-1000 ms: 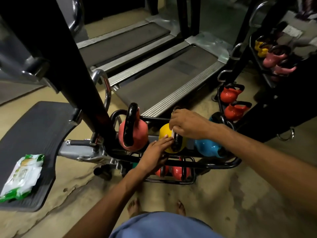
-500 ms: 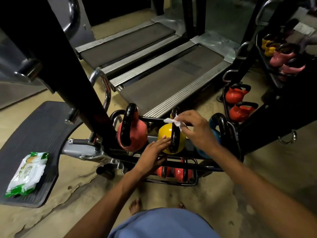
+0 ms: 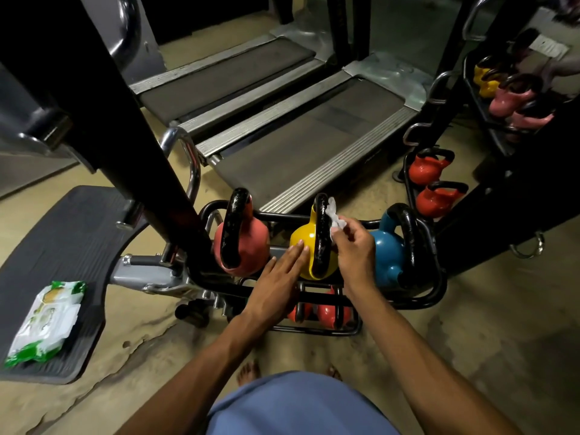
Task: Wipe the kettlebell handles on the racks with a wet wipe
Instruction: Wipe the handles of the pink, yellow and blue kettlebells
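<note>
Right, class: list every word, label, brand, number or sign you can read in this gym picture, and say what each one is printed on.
No text can be read here.
The wipes pack on the black ribbed platform: green and white print, too blurred to read.
The white sheet at top right: too small to read.
The pink kettlebell, yellow kettlebell, blue kettlebell: no marks visible.

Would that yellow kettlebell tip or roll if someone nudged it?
Probably not. The yellow kettlebell, with its thick black handle, is likely heavy for its size. It sits low between the rack bars, with the left hand flat against it, so a nudge would likely only rock it.
</note>
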A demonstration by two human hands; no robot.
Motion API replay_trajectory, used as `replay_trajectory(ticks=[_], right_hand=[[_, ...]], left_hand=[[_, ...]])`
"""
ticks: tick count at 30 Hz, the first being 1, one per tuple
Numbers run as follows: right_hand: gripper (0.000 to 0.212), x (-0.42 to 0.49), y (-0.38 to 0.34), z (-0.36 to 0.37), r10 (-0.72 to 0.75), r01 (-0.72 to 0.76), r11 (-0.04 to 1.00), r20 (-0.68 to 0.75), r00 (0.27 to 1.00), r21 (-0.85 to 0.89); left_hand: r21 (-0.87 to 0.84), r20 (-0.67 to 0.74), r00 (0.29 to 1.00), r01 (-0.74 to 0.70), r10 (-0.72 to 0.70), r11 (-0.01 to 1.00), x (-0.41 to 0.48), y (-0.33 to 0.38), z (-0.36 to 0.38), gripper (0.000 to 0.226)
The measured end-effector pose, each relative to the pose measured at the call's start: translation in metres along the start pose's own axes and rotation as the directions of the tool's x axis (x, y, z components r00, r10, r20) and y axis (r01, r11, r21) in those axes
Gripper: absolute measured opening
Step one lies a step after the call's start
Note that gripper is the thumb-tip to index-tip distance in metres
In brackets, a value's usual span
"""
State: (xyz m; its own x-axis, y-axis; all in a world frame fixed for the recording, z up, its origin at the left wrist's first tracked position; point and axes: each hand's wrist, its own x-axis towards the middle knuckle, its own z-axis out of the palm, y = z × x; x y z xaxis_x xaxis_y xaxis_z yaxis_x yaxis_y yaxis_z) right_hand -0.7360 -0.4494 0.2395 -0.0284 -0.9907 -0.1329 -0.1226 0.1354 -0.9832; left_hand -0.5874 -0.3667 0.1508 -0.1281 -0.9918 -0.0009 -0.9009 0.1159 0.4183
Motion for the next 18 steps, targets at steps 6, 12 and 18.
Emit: replay_trajectory(ticks=[6, 12, 18], right_hand=[[0.026, -0.009, -0.003, -0.005, -0.553, 0.555, 0.659, 0.173, 0.815, -0.508], [0.045, -0.037, 0.017, -0.02, -0.503, 0.517, 0.762, 0.145, 0.852, -0.391], [0.032, -0.009, 0.0, -0.005, -0.529, 0.519, 0.705, 0.128, 0.839, -0.484]], left_hand=[[-0.004, -0.003, 0.999, 0.037, -0.037, 0.999, -0.001, 0.006, 0.005, 0.101], [-0.184, -0.051, 0.998, 0.021, -0.03, 0.983, 0.001, 0.005, 0.005, 0.094], [-0.299, -0.074, 0.997, 0.007, -0.031, 0.954, 0.004, -0.002, 0.001, 0.08]])
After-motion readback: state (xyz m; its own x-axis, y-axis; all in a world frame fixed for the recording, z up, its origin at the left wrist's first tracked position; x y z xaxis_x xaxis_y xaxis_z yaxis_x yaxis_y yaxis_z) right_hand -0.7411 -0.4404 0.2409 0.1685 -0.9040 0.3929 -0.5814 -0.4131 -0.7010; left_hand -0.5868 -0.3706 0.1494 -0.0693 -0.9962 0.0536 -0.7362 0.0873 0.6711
